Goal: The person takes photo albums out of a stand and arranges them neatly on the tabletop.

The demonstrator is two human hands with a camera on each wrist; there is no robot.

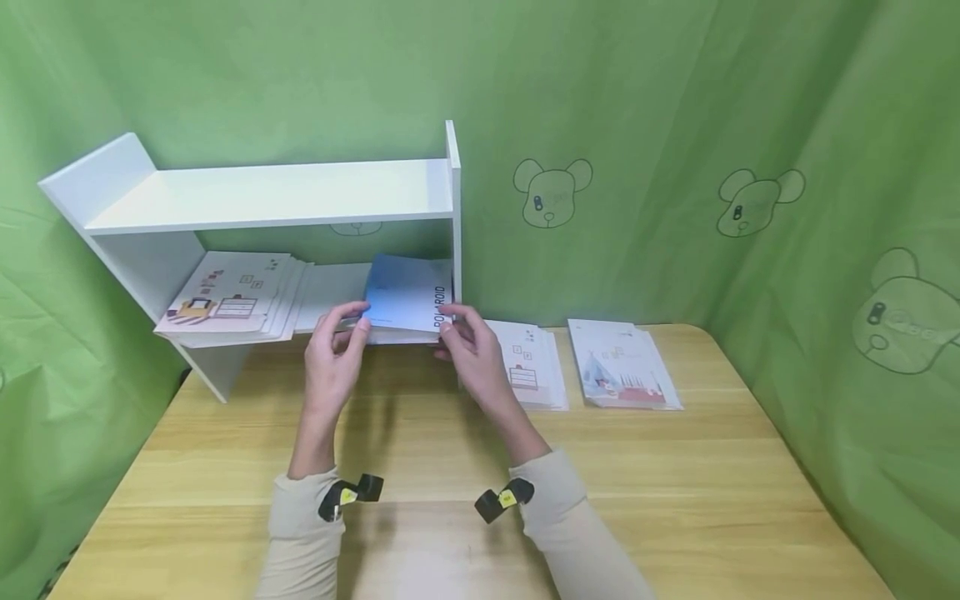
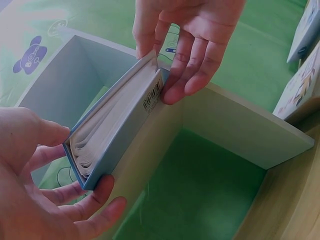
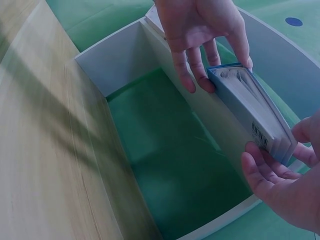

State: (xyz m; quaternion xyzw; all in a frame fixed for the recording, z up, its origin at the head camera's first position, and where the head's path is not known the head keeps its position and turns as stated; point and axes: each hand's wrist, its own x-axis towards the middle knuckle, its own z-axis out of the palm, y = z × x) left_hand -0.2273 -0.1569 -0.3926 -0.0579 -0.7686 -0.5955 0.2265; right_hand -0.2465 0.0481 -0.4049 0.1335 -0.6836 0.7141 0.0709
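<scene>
A thick blue-and-white photo album (image 1: 408,292) lettered POLAROID is held between both hands at the right end of the lower shelf. My left hand (image 1: 332,358) pinches its left edge, thumb on the cover and fingers underneath. At the opposite edge, my right hand (image 1: 476,358) grips it the same way. The left wrist view shows the album (image 2: 117,120) tilted, with its page edges and a barcode on the underside. In the right wrist view, the album (image 3: 250,105) appears over the shelf board, with fingertips of both hands at its ends.
The white two-tier shelf (image 1: 300,196) stands on the wooden table (image 1: 420,467). A stack of illustrated books (image 1: 232,287) lies on its lower board, left side. To the right, more illustrated books (image 1: 525,367) and another stack (image 1: 618,367) lie on the table. A green curtain (image 1: 637,108) hangs behind.
</scene>
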